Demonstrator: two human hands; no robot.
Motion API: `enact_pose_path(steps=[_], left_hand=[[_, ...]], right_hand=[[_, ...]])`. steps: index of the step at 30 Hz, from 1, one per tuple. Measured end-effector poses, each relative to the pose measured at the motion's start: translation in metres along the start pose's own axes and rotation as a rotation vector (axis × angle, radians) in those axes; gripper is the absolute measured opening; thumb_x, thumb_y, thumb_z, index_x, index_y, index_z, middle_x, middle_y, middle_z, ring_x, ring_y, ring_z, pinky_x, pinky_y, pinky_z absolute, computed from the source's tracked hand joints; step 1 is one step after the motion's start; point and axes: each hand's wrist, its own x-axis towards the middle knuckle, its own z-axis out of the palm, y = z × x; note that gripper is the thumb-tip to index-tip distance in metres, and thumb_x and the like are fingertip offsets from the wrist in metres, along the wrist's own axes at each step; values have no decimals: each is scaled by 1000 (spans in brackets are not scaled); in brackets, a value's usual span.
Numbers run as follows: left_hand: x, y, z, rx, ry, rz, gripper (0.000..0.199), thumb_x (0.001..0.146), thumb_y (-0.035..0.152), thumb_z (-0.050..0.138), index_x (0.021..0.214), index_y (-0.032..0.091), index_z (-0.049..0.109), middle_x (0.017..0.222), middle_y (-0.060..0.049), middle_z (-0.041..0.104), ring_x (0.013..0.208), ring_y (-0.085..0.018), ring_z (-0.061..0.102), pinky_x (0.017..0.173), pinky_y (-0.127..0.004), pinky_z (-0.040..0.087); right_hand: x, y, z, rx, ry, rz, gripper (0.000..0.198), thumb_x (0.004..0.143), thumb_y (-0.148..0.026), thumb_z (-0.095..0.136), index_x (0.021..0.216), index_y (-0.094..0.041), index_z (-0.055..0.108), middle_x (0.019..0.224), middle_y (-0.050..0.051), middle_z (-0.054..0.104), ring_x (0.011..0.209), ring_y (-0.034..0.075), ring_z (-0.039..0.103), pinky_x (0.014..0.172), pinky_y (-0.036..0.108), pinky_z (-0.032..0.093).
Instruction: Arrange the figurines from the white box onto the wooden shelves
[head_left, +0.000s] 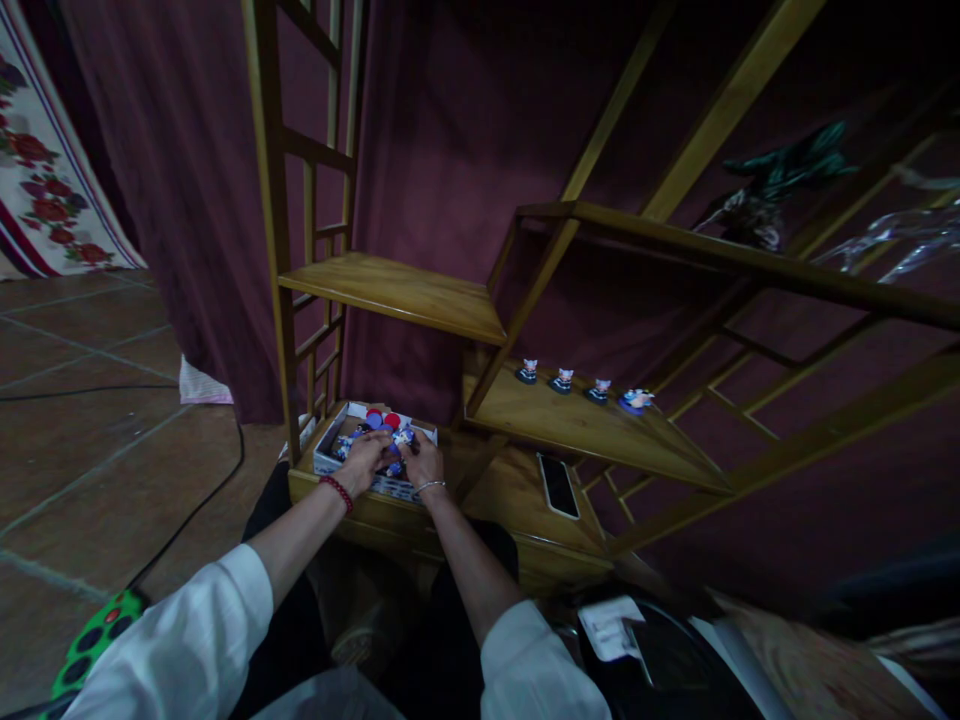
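Observation:
Over a shallow white box on the bottom shelf, my two hands meet around a small blue-and-white figurine. My left hand has its fingers closed at the figurine's left side, a dark red bead bracelet on the wrist. From the right, my right hand pinches the same figurine; a silver bracelet circles that wrist. Inside the box lie more small blue-and-white figurines and round pieces, among them a red disc and a blue disc. My fingers partly hide the box's contents.
Several small figurines stand in a row on the wooden middle shelf. A phone lies on the bottom shelf at right. A bare wooden shelf juts out above the box. A green power strip and cable are on the floor at left.

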Motion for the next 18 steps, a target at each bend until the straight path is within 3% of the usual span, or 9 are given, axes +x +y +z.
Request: enact_pose_path(steps=[6,18], left_hand=[[-16,8,9,99,43,43,16,64,5,62,75,13,54,65,-1,59,62,-13,58,66,-29,51],[-34,16,22,199,51,43,12,65,1,57,75,8,58,62,-3,59,58,-12,57,64,-27,51]], right_hand=[[-2,5,-5,85,30,-13,30,73,-20,55,103,-24,58,91,0,67,83,15,62,77,24,46],[-5,12,-8,198,45,-124,32,71,-19,57,102,-26,59,91,-1,67,82,15,62,79,27,48]])
